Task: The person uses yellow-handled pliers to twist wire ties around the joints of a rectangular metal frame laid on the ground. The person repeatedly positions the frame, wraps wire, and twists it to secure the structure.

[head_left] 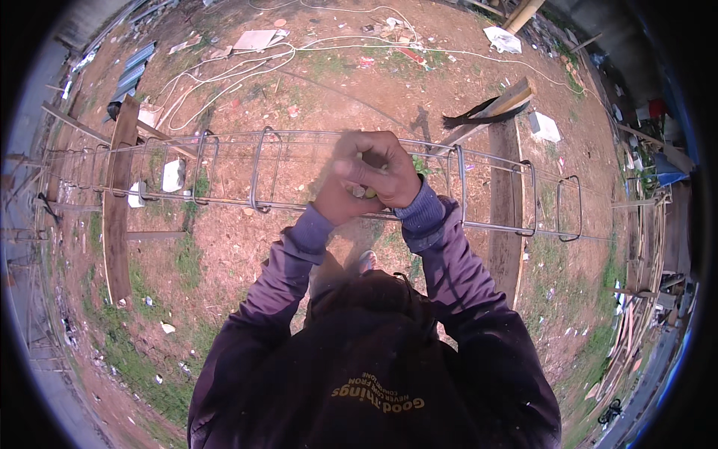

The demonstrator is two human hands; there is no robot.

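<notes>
My right hand [393,168] is curled, its thumb and fingers bent into a ring above the middle of a rebar cage [258,168]. Against it from the left presses my left hand [338,200], partly blurred, with its fingers closed and mostly hidden. Small pale, greenish bits show between the hands, too small to name. The cage runs left to right as long thin bars with bent rectangular stirrups [462,183] around them. Both hands are over its near and far bars; whether they touch the bars I cannot tell.
Wooden planks on edge, one at left [120,209] and one at right [506,217], lie under the cage. A dark wire bundle [486,112] hangs over a timber at right. White blocks [173,175], a pale hose [299,49] and corrugated sheet [134,71] lie on the dirt.
</notes>
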